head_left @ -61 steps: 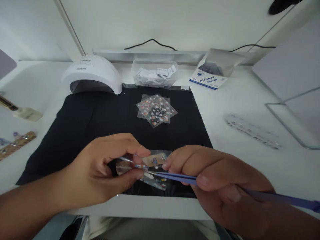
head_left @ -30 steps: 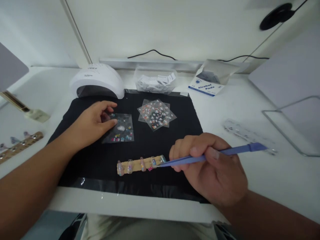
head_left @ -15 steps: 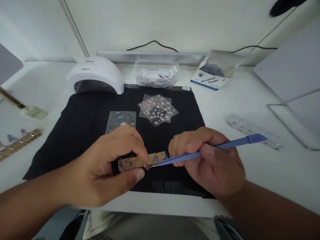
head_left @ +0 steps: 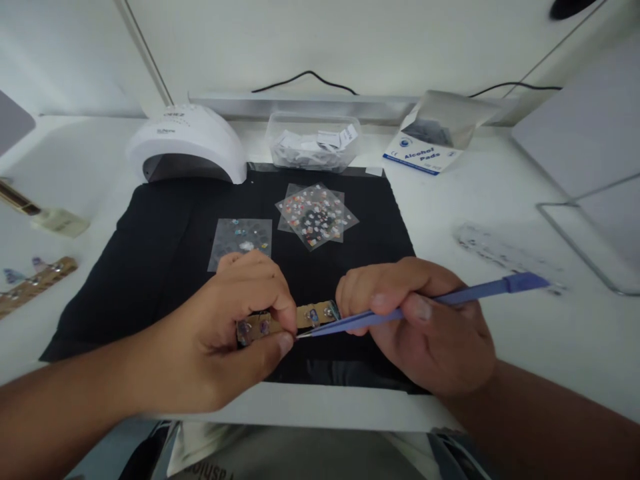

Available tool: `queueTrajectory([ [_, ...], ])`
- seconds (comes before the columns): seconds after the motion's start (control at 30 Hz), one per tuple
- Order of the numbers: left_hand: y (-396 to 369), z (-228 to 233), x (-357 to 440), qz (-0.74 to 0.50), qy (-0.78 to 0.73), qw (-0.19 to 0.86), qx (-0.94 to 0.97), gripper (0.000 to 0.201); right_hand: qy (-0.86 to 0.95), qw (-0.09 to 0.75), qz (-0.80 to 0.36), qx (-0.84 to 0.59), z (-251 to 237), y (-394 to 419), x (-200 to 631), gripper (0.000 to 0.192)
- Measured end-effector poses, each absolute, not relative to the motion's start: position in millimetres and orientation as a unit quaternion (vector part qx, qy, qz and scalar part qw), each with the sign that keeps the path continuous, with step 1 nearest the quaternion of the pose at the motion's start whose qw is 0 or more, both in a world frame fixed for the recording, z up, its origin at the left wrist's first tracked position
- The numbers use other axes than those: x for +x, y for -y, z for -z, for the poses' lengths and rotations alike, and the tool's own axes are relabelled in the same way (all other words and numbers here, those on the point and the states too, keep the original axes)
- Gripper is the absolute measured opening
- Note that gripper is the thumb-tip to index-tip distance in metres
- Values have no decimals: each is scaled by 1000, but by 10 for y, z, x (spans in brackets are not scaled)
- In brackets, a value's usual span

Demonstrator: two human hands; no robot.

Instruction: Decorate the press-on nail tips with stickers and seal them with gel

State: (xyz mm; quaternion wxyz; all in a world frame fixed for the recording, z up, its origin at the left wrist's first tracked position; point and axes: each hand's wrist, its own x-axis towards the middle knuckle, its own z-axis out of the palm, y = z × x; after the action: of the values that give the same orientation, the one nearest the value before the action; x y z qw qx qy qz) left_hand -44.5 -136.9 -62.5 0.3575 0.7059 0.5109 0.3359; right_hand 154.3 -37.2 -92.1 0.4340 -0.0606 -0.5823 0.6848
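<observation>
While the strip (head_left: 303, 317) lies toward the front of the mat (head_left: 160, 257), the left hand (head_left: 220, 337) curls thumb and forefinger at its middle, any pinch hidden; the right hand (head_left: 420, 320) pinches tweezers (head_left: 353, 324). Stickers (head_left: 317, 217) lie farther back on the mat.

White dome-shaped nail lamp (head_left: 193, 143) at rear left of the worktop (head_left: 480, 193), mouth facing front. To its right, a clear plastic tub (head_left: 314, 121) holding white packets, then an open carton (head_left: 419, 157) printed "Alcohol Pads". Far left: pale bottle (head_left: 63, 223) with gold cap.
</observation>
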Motion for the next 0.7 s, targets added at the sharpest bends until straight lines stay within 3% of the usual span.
queueTrajectory([
  [0.7, 1362, 682, -465, -414, -478, 463, 621, 13, 574, 433, -692, -60, 890, 362, 1597, 23],
])
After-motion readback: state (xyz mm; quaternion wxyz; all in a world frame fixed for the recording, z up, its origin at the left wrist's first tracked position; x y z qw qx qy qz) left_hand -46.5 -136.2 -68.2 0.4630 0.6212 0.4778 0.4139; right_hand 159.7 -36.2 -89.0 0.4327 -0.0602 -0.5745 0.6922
